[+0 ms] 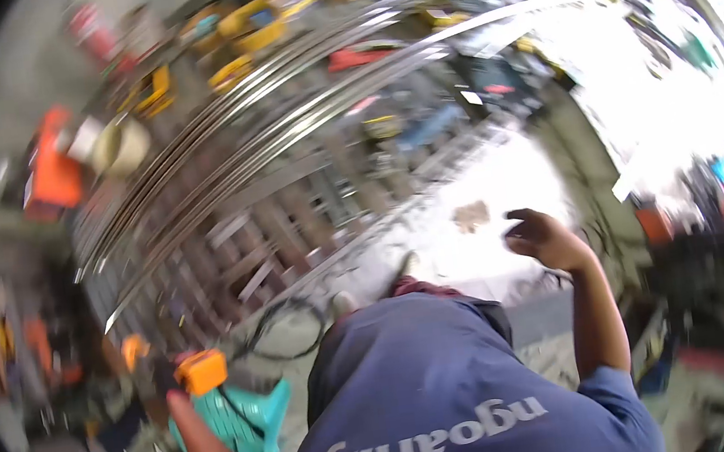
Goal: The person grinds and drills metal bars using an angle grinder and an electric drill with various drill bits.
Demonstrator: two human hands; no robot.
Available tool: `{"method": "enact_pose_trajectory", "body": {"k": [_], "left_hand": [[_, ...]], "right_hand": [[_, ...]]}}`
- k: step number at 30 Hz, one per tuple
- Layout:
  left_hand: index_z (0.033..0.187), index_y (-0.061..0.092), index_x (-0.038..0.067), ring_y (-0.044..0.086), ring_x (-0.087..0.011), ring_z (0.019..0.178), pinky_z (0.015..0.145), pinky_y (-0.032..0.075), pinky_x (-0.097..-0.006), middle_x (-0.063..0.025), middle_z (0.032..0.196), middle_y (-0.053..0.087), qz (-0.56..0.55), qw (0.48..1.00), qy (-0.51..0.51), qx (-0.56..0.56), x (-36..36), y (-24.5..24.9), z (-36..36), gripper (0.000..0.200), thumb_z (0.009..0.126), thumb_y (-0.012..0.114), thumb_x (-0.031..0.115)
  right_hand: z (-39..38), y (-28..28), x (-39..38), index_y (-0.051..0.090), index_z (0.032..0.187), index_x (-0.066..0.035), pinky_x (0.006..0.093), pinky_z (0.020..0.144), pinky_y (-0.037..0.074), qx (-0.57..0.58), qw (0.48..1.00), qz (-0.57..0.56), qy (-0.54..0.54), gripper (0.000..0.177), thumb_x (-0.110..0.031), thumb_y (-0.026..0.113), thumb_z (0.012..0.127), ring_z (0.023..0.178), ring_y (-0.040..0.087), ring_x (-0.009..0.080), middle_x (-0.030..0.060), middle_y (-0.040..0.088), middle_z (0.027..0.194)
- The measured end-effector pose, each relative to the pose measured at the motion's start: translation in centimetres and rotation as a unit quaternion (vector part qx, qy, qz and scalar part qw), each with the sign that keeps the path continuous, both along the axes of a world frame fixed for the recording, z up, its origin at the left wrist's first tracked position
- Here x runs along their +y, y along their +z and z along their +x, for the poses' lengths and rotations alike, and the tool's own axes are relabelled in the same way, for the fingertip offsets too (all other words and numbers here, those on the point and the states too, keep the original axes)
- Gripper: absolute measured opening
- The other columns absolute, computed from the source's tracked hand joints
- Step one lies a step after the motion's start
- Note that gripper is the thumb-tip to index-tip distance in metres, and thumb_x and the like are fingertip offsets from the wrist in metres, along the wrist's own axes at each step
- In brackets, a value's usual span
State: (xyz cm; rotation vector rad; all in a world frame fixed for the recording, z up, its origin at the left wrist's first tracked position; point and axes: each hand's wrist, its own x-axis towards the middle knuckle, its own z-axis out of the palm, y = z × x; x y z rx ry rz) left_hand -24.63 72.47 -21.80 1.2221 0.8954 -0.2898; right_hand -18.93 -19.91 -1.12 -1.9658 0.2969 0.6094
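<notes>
My left hand [164, 377] is low on the left, blurred and partly hidden, wrapped round an orange corded power tool [202, 372]. Orange parts of the tool show on both sides of the hand, and a dark cord hangs from its near end; its exact kind is too smeared to tell. Just below it stands a teal plastic chair or stool [267, 409]. On the right, my right hand [549, 239] hangs in the air over the sunlit floor, fingers loosely bent and apart, with nothing in it.
Long shiny metal bars [295, 126] lie across a slatted metal frame [290, 226] ahead. A black looped cable [256, 343] lies on the floor near my feet. Yellow tools [252, 27] sit at the back; an orange object [54, 164] is at upper left.
</notes>
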Motion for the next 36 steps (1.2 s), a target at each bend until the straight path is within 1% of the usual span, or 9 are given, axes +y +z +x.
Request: {"method": "enact_pose_trajectory", "body": {"k": [1, 5, 16, 20, 22, 25, 28, 32, 36], "left_hand": [[0.116, 0.077, -0.006, 0.078, -0.0388, 0.108, 0.101, 0.062, -0.0528, -0.0238, 0.118, 0.08, 0.029, 0.999, -0.023, -0.04, 4.5, -3.6, 0.8, 0.06, 0.106, 0.048, 0.045], [0.117, 0.076, 0.0, 0.077, -0.0359, 0.105, 0.097, 0.062, -0.049, -0.0176, 0.118, 0.08, -0.045, 0.99, 0.128, -0.03, 5.1, -3.8, 6.2, 0.043, 0.098, 0.058, 0.034], [0.113, 0.072, 0.004, 0.076, -0.0317, 0.102, 0.095, 0.061, -0.0457, -0.0132, 0.115, 0.079, 0.146, 0.988, -0.058, -0.002, 11.0, -7.6, 14.1, 0.03, 0.098, 0.061, 0.027], [0.122, 0.073, 0.008, 0.073, -0.0243, 0.105, 0.095, 0.058, -0.0414, -0.0073, 0.118, 0.076, 0.142, 0.988, -0.05, -0.033, 7.3, -4.5, 11.7, 0.038, 0.104, 0.067, 0.041], [0.12, 0.068, 0.008, 0.073, -0.0257, 0.102, 0.097, 0.059, -0.0411, -0.0078, 0.112, 0.075, 0.093, 0.99, -0.094, -0.041, 5.9, -1.4, 11.3, 0.029, 0.105, 0.066, 0.031], [0.136, 0.073, 0.005, 0.073, -0.0256, 0.112, 0.098, 0.056, -0.0404, -0.009, 0.131, 0.077, 0.075, 0.99, -0.11, -0.044, 7.6, -2.7, 10.3, 0.051, 0.11, 0.062, 0.047], [0.136, 0.073, 0.004, 0.073, -0.027, 0.115, 0.101, 0.056, -0.0412, -0.0107, 0.132, 0.077, 0.135, 0.983, -0.126, -0.023, 6.2, -1.2, 9.1, 0.049, 0.11, 0.061, 0.043], [0.135, 0.073, 0.001, 0.073, -0.0288, 0.119, 0.105, 0.055, -0.0422, -0.0131, 0.134, 0.076, 0.366, 0.916, -0.156, -0.056, 3.7, 3.1, 7.8, 0.046, 0.11, 0.059, 0.037], [0.134, 0.073, -0.001, 0.073, -0.0307, 0.123, 0.108, 0.054, -0.0432, -0.0154, 0.136, 0.076, 0.601, 0.761, -0.096, -0.223, -5.5, 17.7, 9.1, 0.044, 0.11, 0.057, 0.031]], "right_hand": [[-0.6, 1.7, 1.2, 0.054, 0.154, 0.003, 0.0393, 0.1, 0.059, -0.003, 0.999, -0.042, 0.029, 0.063, -0.025, 0.08, 0.104, 0.113, 0.075, 0.0244, 0.0182, 0.078, 0.124], [-2.1, 5.8, 3.8, 0.054, 0.154, 0.001, 0.0423, 0.102, 0.059, -0.009, 0.994, -0.098, 0.056, 0.067, -0.035, 0.08, 0.104, 0.116, 0.075, 0.0296, 0.0189, 0.078, 0.127], [-5.9, 8.2, 6.3, 0.056, 0.153, 0.002, 0.0443, 0.102, 0.058, 0.029, 0.986, -0.158, 0.045, 0.067, -0.037, 0.08, 0.104, 0.117, 0.076, 0.0332, 0.0225, 0.079, 0.125], [-4.3, 8.5, 7.1, 0.055, 0.154, 0.002, 0.0445, 0.102, 0.059, 0.021, 0.984, -0.166, 0.065, 0.067, -0.037, 0.079, 0.104, 0.117, 0.076, 0.0333, 0.0229, 0.079, 0.126], [-3.6, 8.4, 6.9, 0.055, 0.154, 0.002, 0.0445, 0.102, 0.059, 0.016, 0.985, -0.159, 0.07, 0.068, -0.036, 0.079, 0.104, 0.117, 0.076, 0.0333, 0.0232, 0.079, 0.126], [-2.8, 8.3, 6.4, 0.057, 0.152, 0.002, 0.0426, 0.098, 0.06, -0.016, 0.983, -0.169, 0.068, 0.063, -0.033, 0.079, 0.104, 0.112, 0.078, 0.0311, 0.0208, 0.08, 0.122], [-1.8, 9.5, 6.4, 0.059, 0.151, 0.0, 0.042, 0.1, 0.06, -0.038, 0.981, -0.183, 0.06, 0.06, -0.03, 0.079, 0.103, 0.114, 0.077, 0.0285, 0.0176, 0.08, 0.123], [-1.3, 10.2, 5.8, 0.063, 0.147, -0.001, 0.0394, 0.094, 0.061, -0.125, 0.979, -0.159, 0.037, 0.054, -0.024, 0.082, 0.102, 0.107, 0.078, 0.0251, 0.0162, 0.081, 0.116], [-1.8, 16.9, 7.7, 0.076, 0.128, 0.003, 0.0331, 0.084, 0.059, -0.305, 0.926, -0.214, -0.068, 0.033, -0.011, 0.082, 0.099, 0.094, 0.075, 0.0169, 0.0103, 0.08, 0.099]]}}
